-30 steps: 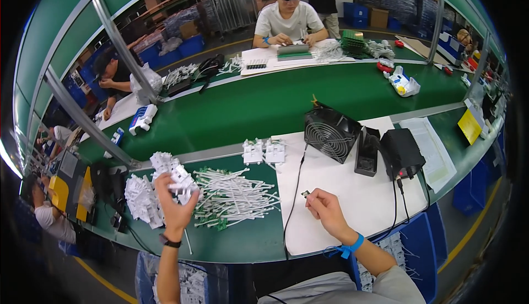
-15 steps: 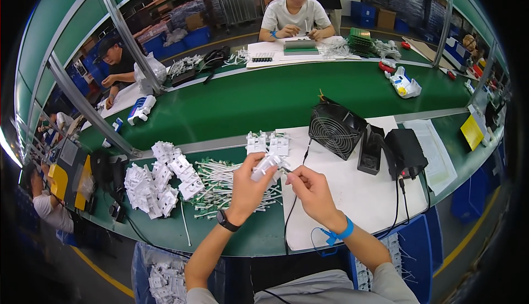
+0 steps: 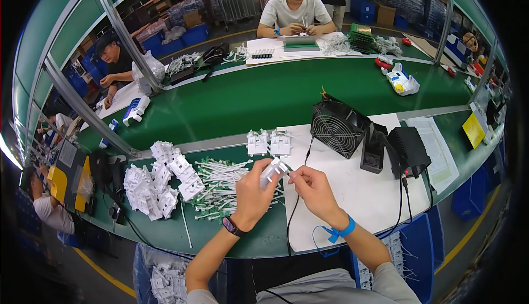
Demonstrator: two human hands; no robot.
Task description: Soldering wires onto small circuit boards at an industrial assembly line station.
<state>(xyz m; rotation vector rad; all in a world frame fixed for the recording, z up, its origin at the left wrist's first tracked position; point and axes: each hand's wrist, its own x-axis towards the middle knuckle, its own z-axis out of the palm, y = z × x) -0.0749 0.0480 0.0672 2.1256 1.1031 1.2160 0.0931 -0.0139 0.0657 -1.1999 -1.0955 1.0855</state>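
In my left hand, closed fingers hold a white plastic housing tilted up over the bench. My right hand pinches at the housing's right side; what its fingertips hold is too small to make out. Beyond my hands, a few white housings stand in a group at the bench's far edge. Left of my left hand lies a heap of white wire leads with small green boards, partly hidden by that hand. Further left rises a pile of white housings.
A black fan and a black power box with cables stand on a white sheet at the right. Beyond runs a green conveyor, with a co-worker opposite. Blue bins sit below the bench's front edge.
Both hands have come slightly nearer to me. The housing has turned to a steeper tilt in my left hand, and the housings behind it show more fully.
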